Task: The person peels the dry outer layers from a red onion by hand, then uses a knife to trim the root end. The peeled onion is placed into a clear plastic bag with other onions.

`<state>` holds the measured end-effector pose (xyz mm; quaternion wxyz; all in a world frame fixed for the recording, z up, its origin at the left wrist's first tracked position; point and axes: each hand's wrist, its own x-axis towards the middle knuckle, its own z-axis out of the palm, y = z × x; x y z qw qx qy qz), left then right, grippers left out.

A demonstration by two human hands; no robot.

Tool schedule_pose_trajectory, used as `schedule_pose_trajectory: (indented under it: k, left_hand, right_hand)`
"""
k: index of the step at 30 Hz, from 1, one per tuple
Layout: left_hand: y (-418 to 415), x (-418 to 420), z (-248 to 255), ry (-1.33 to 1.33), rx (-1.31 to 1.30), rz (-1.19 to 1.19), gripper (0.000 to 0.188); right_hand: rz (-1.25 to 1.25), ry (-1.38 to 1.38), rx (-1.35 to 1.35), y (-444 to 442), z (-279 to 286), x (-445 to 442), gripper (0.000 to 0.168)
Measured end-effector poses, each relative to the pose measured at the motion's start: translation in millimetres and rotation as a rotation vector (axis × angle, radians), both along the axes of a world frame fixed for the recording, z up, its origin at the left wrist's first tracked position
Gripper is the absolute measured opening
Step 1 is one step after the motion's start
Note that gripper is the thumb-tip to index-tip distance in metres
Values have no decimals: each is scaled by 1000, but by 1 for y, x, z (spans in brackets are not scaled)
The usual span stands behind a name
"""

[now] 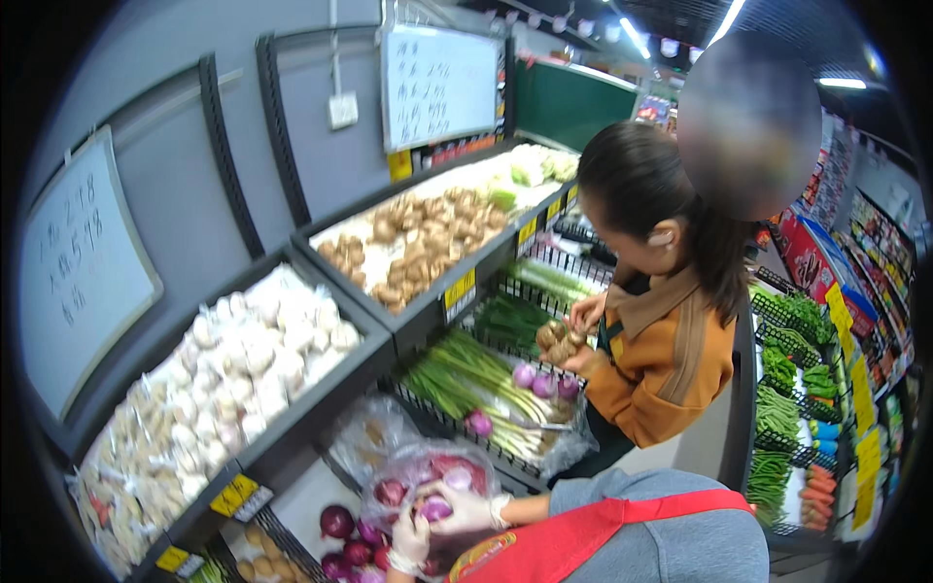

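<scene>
Both my hands wear thin whitish gloves and meet over a red onion near the bottom of the view. My right hand grips the onion from above. The fingers of my left hand press on its near side. Just beyond is a clear plastic bag with several red onions inside. More loose red onions lie in the bin to the left of my hands. My red apron hides part of the bin below.
Garlic bulbs and mushrooms fill the raised shelf. Green onions lie in a black crate ahead. Close on the right, a person in an orange jacket handles mushrooms. Potatoes sit lower left; a vegetable rack stands far right.
</scene>
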<state>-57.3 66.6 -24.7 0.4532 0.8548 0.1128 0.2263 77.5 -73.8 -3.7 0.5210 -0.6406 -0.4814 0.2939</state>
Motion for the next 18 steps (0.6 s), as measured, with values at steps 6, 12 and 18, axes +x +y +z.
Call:
schedule_pose_trajectory:
  k: [6,12,18]
  left_hand:
    - [4,15,-15,-26,0,-152,49]
    - [8,43,1,17,5,-97,46]
    - [5,64,8,15,28,-112,44]
  right_hand:
    - [-25,-114,-13,-4,-9,2,74]
    - [111,161,-322,-34,106,-14,98]
    - [-113,-18,-242,-11,57,5,80]
